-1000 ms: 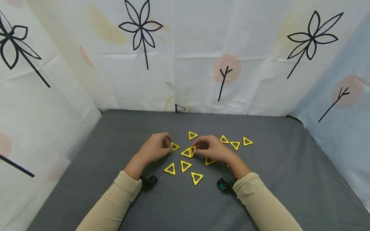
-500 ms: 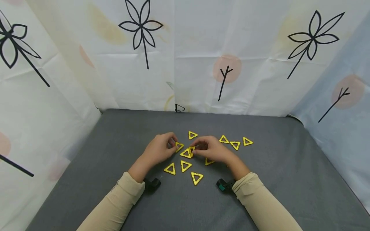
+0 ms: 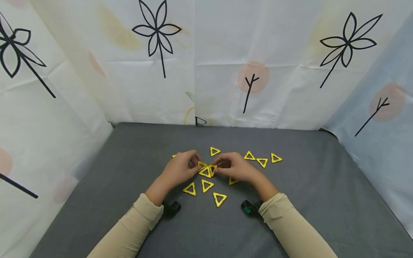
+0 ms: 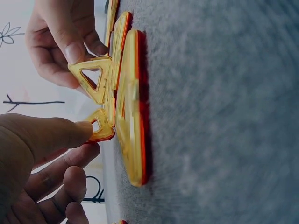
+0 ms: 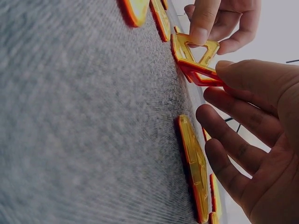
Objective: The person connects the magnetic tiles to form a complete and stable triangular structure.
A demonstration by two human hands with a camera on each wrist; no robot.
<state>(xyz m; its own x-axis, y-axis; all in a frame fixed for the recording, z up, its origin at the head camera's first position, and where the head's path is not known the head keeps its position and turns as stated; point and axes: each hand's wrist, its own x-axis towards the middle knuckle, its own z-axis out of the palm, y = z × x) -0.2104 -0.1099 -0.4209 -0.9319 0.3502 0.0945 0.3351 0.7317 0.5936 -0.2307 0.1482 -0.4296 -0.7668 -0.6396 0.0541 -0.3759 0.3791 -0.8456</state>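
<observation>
My left hand (image 3: 180,167) pinches a yellow see-through magnetic triangle tile (image 4: 106,125) between thumb and fingers. My right hand (image 3: 238,167) pinches a second triangle tile (image 4: 106,77), thumb on its face. Both held tiles are tilted up from the table, and in the head view they meet the edges of a third triangle tile (image 3: 205,175) between the hands. In the right wrist view, the left hand (image 5: 229,21) is across from the right hand (image 5: 261,135), whose other fingers are spread away from the tile.
More yellow triangle tiles lie around: one in front (image 3: 219,203), one at front left (image 3: 190,193), one behind (image 3: 214,154) and several at right, including the rightmost tile (image 3: 276,161). The grey table (image 3: 290,222) meets patterned white cloth walls (image 3: 219,96) behind and beside it.
My left hand has moved right with its tile, up to the tile in the middle. The middle tile and the right hand's tile have shifted slightly left; the right hand stays nearly still.
</observation>
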